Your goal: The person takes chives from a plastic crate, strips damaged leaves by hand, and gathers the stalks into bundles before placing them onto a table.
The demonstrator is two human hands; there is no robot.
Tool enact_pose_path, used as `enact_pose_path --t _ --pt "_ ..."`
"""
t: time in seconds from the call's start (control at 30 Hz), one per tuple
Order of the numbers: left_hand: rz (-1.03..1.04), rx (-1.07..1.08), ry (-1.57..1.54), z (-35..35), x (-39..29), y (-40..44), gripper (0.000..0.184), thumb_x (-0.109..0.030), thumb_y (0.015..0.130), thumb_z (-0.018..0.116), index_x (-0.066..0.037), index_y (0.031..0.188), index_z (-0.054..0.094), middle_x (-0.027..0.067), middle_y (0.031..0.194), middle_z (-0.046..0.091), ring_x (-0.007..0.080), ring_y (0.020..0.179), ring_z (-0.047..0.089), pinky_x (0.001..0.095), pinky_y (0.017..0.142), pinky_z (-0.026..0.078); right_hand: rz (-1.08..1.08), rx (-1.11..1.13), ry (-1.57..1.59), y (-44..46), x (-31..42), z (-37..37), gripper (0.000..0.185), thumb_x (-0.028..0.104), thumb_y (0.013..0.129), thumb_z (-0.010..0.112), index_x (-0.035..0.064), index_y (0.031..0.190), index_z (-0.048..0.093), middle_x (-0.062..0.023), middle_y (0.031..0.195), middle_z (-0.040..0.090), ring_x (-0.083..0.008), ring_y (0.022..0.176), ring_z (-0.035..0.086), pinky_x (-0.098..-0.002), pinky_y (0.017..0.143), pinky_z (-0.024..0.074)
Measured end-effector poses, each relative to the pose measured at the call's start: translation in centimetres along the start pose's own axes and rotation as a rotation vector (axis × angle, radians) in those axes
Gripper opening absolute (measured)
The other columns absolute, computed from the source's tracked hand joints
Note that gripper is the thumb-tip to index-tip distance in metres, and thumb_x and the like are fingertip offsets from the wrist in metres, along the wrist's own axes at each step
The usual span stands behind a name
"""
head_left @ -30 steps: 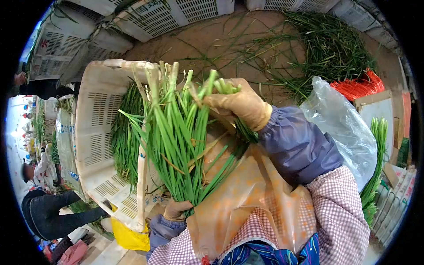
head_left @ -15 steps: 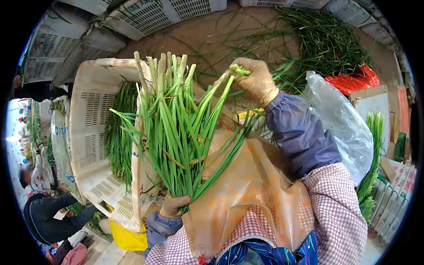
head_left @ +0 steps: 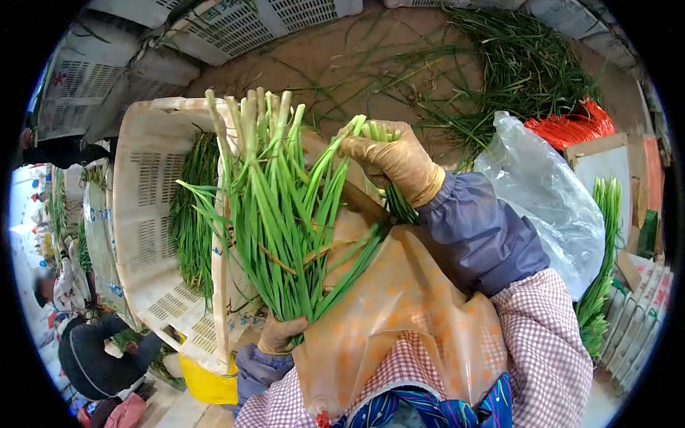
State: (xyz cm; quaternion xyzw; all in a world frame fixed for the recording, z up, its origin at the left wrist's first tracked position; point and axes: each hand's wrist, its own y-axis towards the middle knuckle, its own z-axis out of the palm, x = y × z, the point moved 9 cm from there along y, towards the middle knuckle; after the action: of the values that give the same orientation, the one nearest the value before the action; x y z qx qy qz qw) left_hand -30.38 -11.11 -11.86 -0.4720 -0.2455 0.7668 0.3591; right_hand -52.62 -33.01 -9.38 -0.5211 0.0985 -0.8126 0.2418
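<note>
My left hand (head_left: pixel 280 334), gloved in tan, is closed round the leafy lower end of a bunch of garlic greens (head_left: pixel 289 228). The bunch stands upright before me, pale cut stem ends at the top and long flat leaves below. A few yellowed leaves show among the green. My right hand (head_left: pixel 399 160), also in a tan glove, is closed on several garlic green stalks at the bunch's right side. Their cut ends poke out above its fingers, and leaves hang below it. A translucent orange-patterned apron (head_left: pixel 399 299) covers my lap under the bunch.
A white plastic crate (head_left: pixel 146 207) lies at my left with more greens (head_left: pixel 196 214) inside. Loose greens (head_left: pixel 528 64) are heaped on the floor at the back right. On my right are a clear plastic bag (head_left: pixel 549 207), red strings (head_left: pixel 574 128) and upright greens (head_left: pixel 601 264). A person (head_left: pixel 100 357) bends far left.
My right hand has moved left and slightly down, closer to the bunch, and now has more stalks in its grip. My left hand keeps its hold; the bunch's top tilts slightly left.
</note>
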Motion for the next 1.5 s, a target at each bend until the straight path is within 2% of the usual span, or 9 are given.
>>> enact_pose_path --t 0.2,0.27,0.37,0.5,0.63,0.83,0.9,1.03,1.5 --pt "-0.039 -0.059 -0.036 -3.7 2.7 0.0 0.054 -0.005 0.062 0.066 -0.002 0.114 0.053 0.008 0.107 0.06 0.0197 0.095 0.057 0.032 0.083 0.046 -0.342 -0.589 -0.244 -0.2 8.6 -13.3 0.018 0.029 0.079 0.057 0.0117 0.079 0.063 0.0018 0.069 0.053 -0.0093 0.058 0.049 -0.0264 0.051 0.0418" --pt "-0.032 -0.048 -0.024 -3.7 2.6 0.2 0.054 -0.005 0.062 0.066 -0.002 0.114 0.053 0.0077 0.106 0.06 0.0197 0.095 0.057 0.0325 0.083 0.046 -0.638 -0.79 -0.359 -2.0 13.1 -19.7 0.015 0.026 0.08 0.059 0.0116 0.083 0.061 0.0008 0.074 0.056 -0.0102 0.058 0.051 -0.0238 0.043 0.0415" --pt "-0.023 -0.03 -0.039 -2.8 2.0 0.7 0.054 -0.006 0.061 0.067 -0.002 0.114 0.054 0.0077 0.106 0.06 0.0202 0.095 0.058 0.0339 0.085 0.045 -0.708 -0.61 -0.525 -2.4 15.2 -15.5 0.017 0.026 0.082 0.061 0.0097 0.088 0.061 -0.0009 0.077 0.06 -0.0079 0.063 0.054 -0.0215 0.048 0.043" --pt "0.001 -0.03 -0.136 -1.0 0.8 0.4 0.055 -0.006 0.062 0.068 -0.002 0.115 0.052 0.0092 0.108 0.06 0.0227 0.097 0.058 0.0371 0.088 0.045 -0.561 0.066 -0.885 -0.2 9.4 -2.1 0.019 0.017 0.081 0.063 0.0064 0.096 0.062 -0.0011 0.077 0.062 -0.007 0.066 0.055 -0.0183 0.059 0.045" --pt "-0.14 -0.033 -0.276 -4.0 4.0 -0.3 0.053 -0.005 0.065 0.067 -0.002 0.115 0.052 0.0104 0.108 0.059 0.0247 0.098 0.058 0.0384 0.087 0.046 -0.093 0.152 -0.075 1.4 2.1 0.3 0.034 0.008 0.077 0.067 0.0049 0.11 0.058 0.0014 0.082 0.059 -0.0041 0.067 0.05 -0.0199 0.058 0.0424" --pt "-0.103 -0.05 -0.276 -4.2 3.2 0.1 0.051 -0.004 0.065 0.066 -0.001 0.115 0.052 0.0113 0.106 0.06 0.0252 0.096 0.058 0.0379 0.084 0.047 -0.151 0.389 0.138 1.0 1.9 5.2 0.04 0.014 0.079 0.063 0.0016 0.116 0.054 0.0015 0.064 0.05 -0.0051 0.047 0.04 -0.0198 0.043 0.0301" --pt "-0.1 -0.055 -0.281 -4.2 3.0 0.1 0.051 -0.003 0.065 0.066 -0.001 0.114 0.052 0.0116 0.106 0.06 0.0254 0.095 0.059 0.0377 0.082 0.048 -0.052 0.453 0.037 1.1 1.5 6.0 0.03 0.012 0.079 0.064 0.0025 0.107 0.059 -0.0033 0.087 0.063 -0.0075 0.069 0.055 -0.0197 0.056 0.0426" --pt "-0.1 -0.056 -0.281 -4.2 2.9 0.2 0.05 -0.002 0.066 0.065 0.0 0.114 0.052 0.0122 0.105 0.06 0.0258 0.093 0.059 0.0374 0.08 0.049 -0.137 0.465 0.008 1.3 2.5 6.9 0.016 0.013 0.079 0.065 0.0037 0.092 0.065 -0.0006 0.071 0.06 -0.0052 0.051 0.044 -0.0188 0.047 0.0357" --pt "-0.079 -0.057 -0.292 -3.8 2.5 0.8 0.047 0.002 0.066 0.063 0.002 0.112 0.052 0.0142 0.101 0.061 0.0271 0.087 0.061 0.0362 0.072 0.052 -0.207 0.32 0.022 1.2 1.8 5.4 0.017 0.015 0.078 0.069 0.0029 0.09 0.065 0.0009 0.074 0.06 -0.0041 0.062 0.051 -0.0193 0.053 0.0424"
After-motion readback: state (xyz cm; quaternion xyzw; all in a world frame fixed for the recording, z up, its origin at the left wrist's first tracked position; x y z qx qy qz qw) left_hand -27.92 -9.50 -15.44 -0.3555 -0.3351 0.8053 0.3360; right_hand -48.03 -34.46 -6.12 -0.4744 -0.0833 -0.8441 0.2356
